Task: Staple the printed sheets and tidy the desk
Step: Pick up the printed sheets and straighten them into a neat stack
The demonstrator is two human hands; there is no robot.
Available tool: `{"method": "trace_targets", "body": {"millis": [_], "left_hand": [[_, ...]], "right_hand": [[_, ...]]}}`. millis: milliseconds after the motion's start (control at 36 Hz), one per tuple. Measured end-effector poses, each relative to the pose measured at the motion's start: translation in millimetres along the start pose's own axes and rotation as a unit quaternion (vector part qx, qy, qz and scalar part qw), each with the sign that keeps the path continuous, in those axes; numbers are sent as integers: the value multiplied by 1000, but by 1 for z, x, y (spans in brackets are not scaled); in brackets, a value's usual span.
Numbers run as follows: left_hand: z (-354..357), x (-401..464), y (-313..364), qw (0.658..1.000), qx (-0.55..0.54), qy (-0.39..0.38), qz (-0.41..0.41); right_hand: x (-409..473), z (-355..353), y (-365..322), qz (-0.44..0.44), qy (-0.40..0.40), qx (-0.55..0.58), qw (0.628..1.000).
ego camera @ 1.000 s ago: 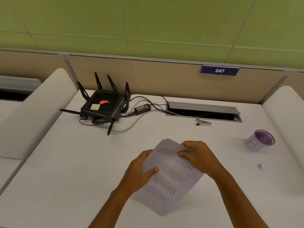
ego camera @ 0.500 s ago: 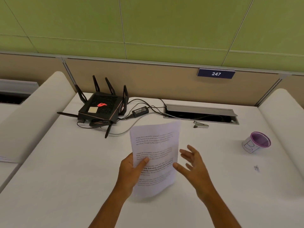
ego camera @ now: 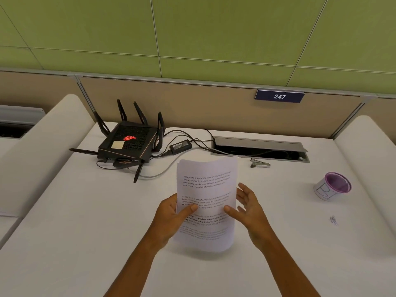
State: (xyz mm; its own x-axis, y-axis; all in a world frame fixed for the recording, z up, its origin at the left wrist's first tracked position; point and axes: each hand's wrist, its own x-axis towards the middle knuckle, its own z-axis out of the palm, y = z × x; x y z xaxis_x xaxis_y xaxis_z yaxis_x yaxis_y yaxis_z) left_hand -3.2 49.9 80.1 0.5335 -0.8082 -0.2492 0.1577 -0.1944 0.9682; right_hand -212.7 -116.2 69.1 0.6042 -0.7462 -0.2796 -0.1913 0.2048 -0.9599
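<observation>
A stack of printed sheets (ego camera: 206, 189) stands upright on the white desk (ego camera: 85, 211), its lower edge on the surface. My left hand (ego camera: 171, 217) grips the stack's left side, thumb across the front. My right hand (ego camera: 249, 209) is beside the right edge with fingers spread and straight; its thumb tip touches the sheets. A small silver stapler (ego camera: 260, 164) lies behind and to the right of the stack, near the cable hatch. Both hands are well in front of it.
A black router (ego camera: 126, 144) with antennas and a power brick (ego camera: 180, 145) with cables sit at the back left. An open cable hatch (ego camera: 260, 144) runs along the back. A purple-rimmed cup (ego camera: 332, 186) lies at right, with loose staples (ego camera: 333, 219) near it.
The sheets went from lying tilted in both hands to standing upright. My right hand let go, then came back against the stack's right edge. The left hand kept its hold.
</observation>
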Motion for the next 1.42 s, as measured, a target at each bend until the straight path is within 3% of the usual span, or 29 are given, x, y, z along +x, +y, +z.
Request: {"method": "trace_targets", "body": {"millis": [139, 389, 583, 861, 1083, 1417], "left_hand": [[-3, 4, 2, 1000, -3, 8, 7], [22, 5, -11, 994, -57, 96, -4], [32, 4, -10, 991, -47, 117, 41], [36, 0, -50, 995, 26, 98, 15], [41, -4, -44, 991, 26, 124, 33], [40, -9, -58, 991, 41, 128, 20]], "right_hand": [[1, 1, 5, -10, -13, 51, 999], [-13, 30, 15, -24, 121, 68, 990], [-20, 35, 17, -83, 186, 65, 977], [-19, 36, 54, -45, 180, 15, 983], [-24, 36, 47, -82, 186, 16, 979], [-28, 35, 59, -68, 177, -1, 982]]}}
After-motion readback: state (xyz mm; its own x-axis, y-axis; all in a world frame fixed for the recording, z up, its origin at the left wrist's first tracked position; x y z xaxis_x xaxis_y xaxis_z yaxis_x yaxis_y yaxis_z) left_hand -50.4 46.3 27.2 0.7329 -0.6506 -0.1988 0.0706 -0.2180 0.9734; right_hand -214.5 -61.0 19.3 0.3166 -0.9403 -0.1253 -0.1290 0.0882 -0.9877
